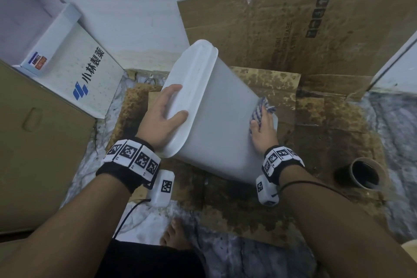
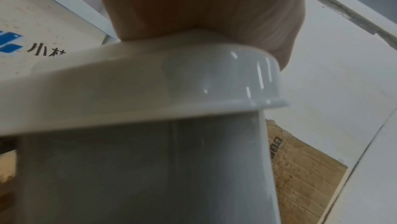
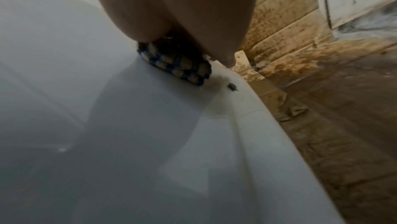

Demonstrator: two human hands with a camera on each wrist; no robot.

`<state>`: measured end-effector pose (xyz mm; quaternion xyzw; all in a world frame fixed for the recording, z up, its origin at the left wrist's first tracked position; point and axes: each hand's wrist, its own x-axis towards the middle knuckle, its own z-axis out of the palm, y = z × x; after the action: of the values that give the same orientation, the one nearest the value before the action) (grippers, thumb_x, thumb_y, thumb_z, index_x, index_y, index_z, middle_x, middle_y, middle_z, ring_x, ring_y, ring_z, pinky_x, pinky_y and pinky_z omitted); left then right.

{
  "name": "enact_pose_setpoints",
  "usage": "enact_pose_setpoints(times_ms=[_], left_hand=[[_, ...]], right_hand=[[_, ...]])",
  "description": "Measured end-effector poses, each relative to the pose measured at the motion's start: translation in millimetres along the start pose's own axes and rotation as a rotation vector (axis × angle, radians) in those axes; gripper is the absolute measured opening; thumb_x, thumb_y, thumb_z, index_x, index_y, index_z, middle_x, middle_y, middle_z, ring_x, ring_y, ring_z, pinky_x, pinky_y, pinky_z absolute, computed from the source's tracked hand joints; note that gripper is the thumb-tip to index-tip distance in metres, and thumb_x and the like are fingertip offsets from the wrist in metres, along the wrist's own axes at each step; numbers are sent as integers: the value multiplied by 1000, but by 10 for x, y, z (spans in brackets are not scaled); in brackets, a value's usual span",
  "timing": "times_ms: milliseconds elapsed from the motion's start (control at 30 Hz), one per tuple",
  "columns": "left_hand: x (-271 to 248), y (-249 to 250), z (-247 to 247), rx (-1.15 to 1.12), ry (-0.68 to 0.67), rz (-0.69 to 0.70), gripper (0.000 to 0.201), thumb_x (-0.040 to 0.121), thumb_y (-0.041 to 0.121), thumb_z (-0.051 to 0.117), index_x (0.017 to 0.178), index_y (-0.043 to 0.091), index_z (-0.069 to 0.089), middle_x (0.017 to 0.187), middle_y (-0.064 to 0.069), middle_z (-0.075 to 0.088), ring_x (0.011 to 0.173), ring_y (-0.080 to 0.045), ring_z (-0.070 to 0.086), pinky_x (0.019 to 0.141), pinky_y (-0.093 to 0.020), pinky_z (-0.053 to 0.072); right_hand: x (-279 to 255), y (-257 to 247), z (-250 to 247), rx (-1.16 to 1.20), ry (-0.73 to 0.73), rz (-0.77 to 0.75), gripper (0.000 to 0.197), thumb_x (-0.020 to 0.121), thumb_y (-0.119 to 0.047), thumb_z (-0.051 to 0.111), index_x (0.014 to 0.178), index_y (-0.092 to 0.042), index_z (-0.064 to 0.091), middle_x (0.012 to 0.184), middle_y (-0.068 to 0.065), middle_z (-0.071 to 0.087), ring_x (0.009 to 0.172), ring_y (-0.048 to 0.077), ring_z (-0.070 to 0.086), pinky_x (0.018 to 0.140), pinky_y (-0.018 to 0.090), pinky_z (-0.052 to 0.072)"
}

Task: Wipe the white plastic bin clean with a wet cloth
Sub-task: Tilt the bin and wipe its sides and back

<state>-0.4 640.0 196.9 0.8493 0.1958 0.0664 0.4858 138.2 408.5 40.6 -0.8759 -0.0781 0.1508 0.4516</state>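
The white plastic bin [image 1: 221, 119] lies tilted, its rim up to the left and its base down to the right on wet cardboard. My left hand [image 1: 167, 109] grips the wide rim [image 2: 150, 81], with the thumb hooked over the flange and the fingers laid across the opening side. My right hand [image 1: 262, 130] holds a bunched blue-and-white checked cloth [image 1: 261, 108] against the bin's upper wall near the base. In the right wrist view the cloth [image 3: 178, 64] sits squeezed between my palm [image 3: 176, 7] and the bin wall [image 3: 86, 109]. A small dark speck [image 3: 232, 86] sits on the bin just past the cloth.
Soaked, stained cardboard [image 1: 316, 40] covers the floor and leans on the wall behind the bin. A brown carton [image 1: 33, 142] and a white box with a blue logo [image 1: 85, 70] stand at left. A brown roll [image 1: 365, 174] lies at right. My bare foot [image 1: 173, 235] is below the bin.
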Motion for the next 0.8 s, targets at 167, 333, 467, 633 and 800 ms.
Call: enact_pose_setpoints(times_ms=[167,333,467,633,800], left_hand=[[28,-33,-20,-34,-3,-19,57,78,31,62,131,40,45,135,9,48,123,-13,48,107,-43,42],[85,-47,-77,-75,-21,-38,57,68,39,68,122,47,51,135,7,49,127,-15,47,106,-52,42],[142,-11,-88,-27,-31,-43,66,62,42,68,126,43,52,136,8,46,125,-13,45,107,-50,40],[116,32,-35,17,-12,-34,76,59,47,59,133,45,44,141,2,37,131,-20,37,114,-51,31],[97,71,9,106,-31,-2,87,61,54,53,145,38,36,154,3,24,142,-23,25,117,-50,20]], right_hand=[[57,325,-59,-17,9,141,60,101,-30,39,155,-29,12,161,7,17,146,29,23,117,56,18],[207,736,-63,35,18,331,58,93,-25,43,149,-32,29,147,15,42,115,33,58,97,47,48],[187,583,-306,24,-15,460,39,93,-5,50,132,-2,51,121,16,60,106,33,58,87,34,47],[211,250,-548,161,215,376,43,89,-16,49,131,-9,52,116,9,61,114,33,58,97,32,40],[131,-709,-535,408,231,23,41,94,-9,54,134,-18,51,115,-4,61,103,12,58,93,24,44]])
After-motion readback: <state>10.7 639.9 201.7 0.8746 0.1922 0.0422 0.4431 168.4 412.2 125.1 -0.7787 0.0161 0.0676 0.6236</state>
